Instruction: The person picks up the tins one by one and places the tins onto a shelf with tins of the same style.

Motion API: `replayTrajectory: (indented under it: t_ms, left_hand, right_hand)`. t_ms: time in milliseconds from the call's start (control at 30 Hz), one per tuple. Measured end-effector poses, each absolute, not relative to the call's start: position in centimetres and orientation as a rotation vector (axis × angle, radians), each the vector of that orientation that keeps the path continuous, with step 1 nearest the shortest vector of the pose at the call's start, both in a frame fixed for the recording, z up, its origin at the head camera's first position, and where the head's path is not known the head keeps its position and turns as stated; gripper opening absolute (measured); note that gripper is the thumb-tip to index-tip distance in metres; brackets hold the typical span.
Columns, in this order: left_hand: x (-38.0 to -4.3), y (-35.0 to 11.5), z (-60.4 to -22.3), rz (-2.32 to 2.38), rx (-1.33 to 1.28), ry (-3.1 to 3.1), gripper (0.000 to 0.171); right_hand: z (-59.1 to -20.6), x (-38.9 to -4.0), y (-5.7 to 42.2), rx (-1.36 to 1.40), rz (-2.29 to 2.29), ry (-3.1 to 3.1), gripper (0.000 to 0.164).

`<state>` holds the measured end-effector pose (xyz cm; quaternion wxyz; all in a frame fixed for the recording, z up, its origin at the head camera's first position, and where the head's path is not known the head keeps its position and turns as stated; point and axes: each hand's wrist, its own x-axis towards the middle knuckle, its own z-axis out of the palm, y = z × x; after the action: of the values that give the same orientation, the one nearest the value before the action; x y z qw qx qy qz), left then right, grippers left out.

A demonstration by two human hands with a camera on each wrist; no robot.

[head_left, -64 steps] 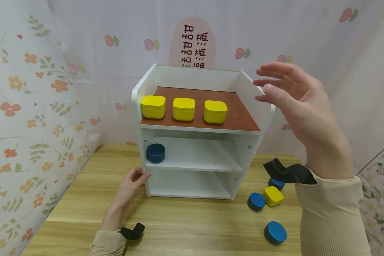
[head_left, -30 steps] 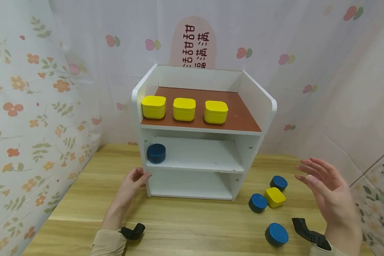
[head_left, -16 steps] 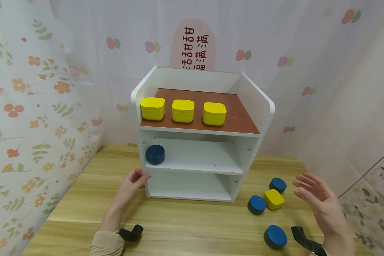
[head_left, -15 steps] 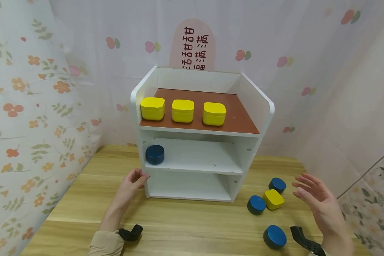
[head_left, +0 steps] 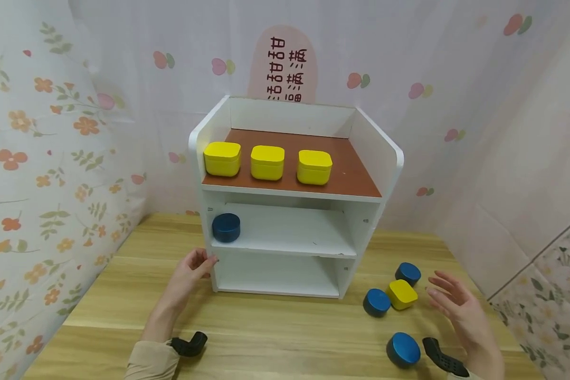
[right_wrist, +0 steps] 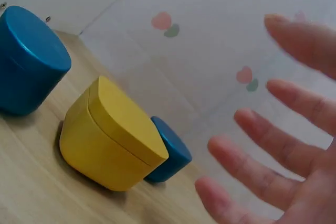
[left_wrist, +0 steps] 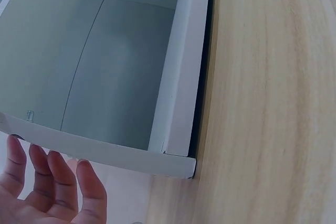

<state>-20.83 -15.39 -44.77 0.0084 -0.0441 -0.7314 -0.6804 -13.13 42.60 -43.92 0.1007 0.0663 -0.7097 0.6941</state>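
A small white shelf unit [head_left: 296, 197] with a brown top board stands on the wooden table. My left hand [head_left: 192, 269] holds its left side panel low down, thumb over the front edge and fingers along the outside; the left wrist view shows those fingertips [left_wrist: 89, 174] right at the panel. My right hand [head_left: 461, 303] is at the right, spread and holding nothing, just beside a yellow rounded-square box [head_left: 401, 294]. Around that box stand a blue round tin [head_left: 377, 302] and a second blue tin [head_left: 408, 273] behind it. Another blue tin [head_left: 403, 350] is nearer the front.
Three yellow boxes [head_left: 267, 162] sit in a row along the front of the brown top board. One blue tin [head_left: 226, 227] stands at the left end of the middle shelf [head_left: 290, 227]. Flowered curtains [head_left: 171, 132] hang behind the table [head_left: 266, 338] and at both sides.
My right hand has come down from the shelf unit's upper right side to the table, then moved a little left toward the yellow box. The left hand keeps its place on the side panel.
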Motion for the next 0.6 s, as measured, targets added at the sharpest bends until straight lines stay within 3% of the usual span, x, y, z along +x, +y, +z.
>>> replayTrajectory:
  t_ms: [333, 600]
  left_hand:
    - [-20.9, -15.4, -44.8, -2.133, -0.147, -2.265, 0.030]
    - [-20.8, -15.5, -44.7, -2.132, -0.152, -2.277, 0.032]
  right_hand:
    - [-43.6, -14.1, 42.2, 0.038, 1.860, -2.404, 0.050]
    - [-43.8, -15.0, 40.8, -0.127, 1.434, -2.857, 0.074]
